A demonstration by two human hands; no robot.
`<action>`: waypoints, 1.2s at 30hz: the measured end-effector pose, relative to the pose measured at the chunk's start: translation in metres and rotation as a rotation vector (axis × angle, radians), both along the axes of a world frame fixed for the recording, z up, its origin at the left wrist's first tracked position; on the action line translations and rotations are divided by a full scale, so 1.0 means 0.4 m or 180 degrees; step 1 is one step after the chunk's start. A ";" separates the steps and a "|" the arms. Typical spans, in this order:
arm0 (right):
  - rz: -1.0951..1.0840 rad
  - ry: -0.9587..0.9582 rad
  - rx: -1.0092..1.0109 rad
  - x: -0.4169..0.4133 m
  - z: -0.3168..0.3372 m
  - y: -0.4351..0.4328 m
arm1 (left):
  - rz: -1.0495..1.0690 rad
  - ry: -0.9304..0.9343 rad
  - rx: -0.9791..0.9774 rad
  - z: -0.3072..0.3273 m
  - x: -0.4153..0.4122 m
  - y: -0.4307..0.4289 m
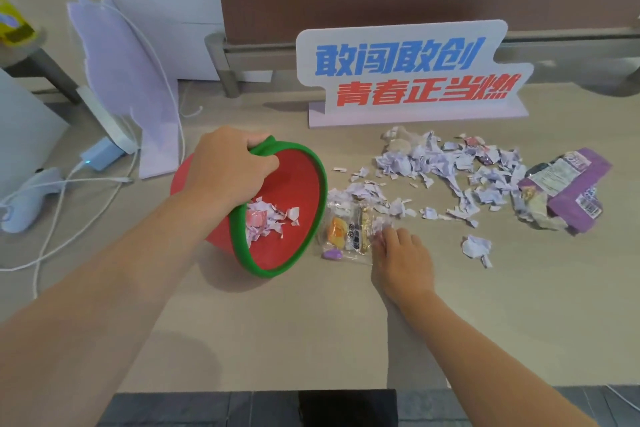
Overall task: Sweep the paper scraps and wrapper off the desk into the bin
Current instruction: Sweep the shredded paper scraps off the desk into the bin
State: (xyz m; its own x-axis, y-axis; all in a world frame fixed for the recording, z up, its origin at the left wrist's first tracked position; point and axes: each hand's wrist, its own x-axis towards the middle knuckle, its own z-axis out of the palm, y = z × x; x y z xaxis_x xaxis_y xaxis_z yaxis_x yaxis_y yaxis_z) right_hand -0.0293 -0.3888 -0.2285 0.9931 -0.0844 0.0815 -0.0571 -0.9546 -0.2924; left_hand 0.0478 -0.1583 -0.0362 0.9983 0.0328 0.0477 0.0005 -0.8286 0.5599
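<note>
A red bin with a green rim lies tipped on its side on the desk, mouth facing right, a few paper scraps inside. My left hand grips its upper rim. My right hand lies flat on the desk, fingers touching a clear snack wrapper just outside the bin's mouth. White and lilac paper scraps are spread to the right. A purple wrapper lies at the far right of the pile.
A standing sign with blue and red characters is behind the scraps. A lilac stand-up board, white cables and a charger sit to the left. The desk's front edge is near me.
</note>
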 end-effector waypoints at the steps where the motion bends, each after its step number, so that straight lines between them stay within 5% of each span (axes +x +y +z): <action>1: 0.0057 0.0199 -0.0005 0.012 0.008 -0.006 | -0.0011 0.0003 -0.0021 -0.001 -0.005 0.002; 5: -0.0023 0.0825 0.0217 0.064 0.059 -0.028 | 0.0094 0.0042 -0.0109 0.004 -0.018 0.026; 8: -0.0233 0.0401 0.0862 0.078 0.177 0.027 | 0.0183 0.0093 -0.0261 0.009 -0.020 0.050; 12: 0.0532 0.0079 0.1596 0.072 0.346 0.212 | 0.0288 0.0092 -0.0376 0.021 -0.023 0.073; 16: 0.1363 0.0200 0.1448 0.102 0.367 0.377 | 0.0359 0.0078 -0.0398 0.028 -0.035 0.094; 22: 0.2033 0.1023 0.0203 0.115 0.276 0.465 | 0.0523 0.0077 -0.0390 0.036 -0.042 0.132; 26: 0.2522 0.0492 0.0970 0.103 0.308 0.468 | 0.0630 0.0099 -0.0526 0.039 -0.042 0.147; 29: 0.1715 -0.0568 0.2090 0.090 0.322 0.390 | 0.0609 0.0149 -0.0648 0.047 -0.043 0.151; 32: 0.0417 -0.1240 0.1999 0.079 0.258 0.246 | 0.0648 0.0200 -0.0750 0.054 -0.035 0.156; 36: 0.0012 0.0419 0.0460 0.119 0.132 0.149 | 0.0680 0.0235 -0.0735 0.046 -0.019 0.163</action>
State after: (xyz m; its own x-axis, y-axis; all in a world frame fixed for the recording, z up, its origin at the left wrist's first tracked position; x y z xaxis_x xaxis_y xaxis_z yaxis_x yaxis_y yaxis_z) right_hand 0.0183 -0.3293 -0.1758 0.9947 -0.0821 -0.0618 -0.1005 -0.9035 -0.4167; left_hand 0.0400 -0.0931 -0.0177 0.9682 0.2435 -0.0578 0.2084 -0.6564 0.7251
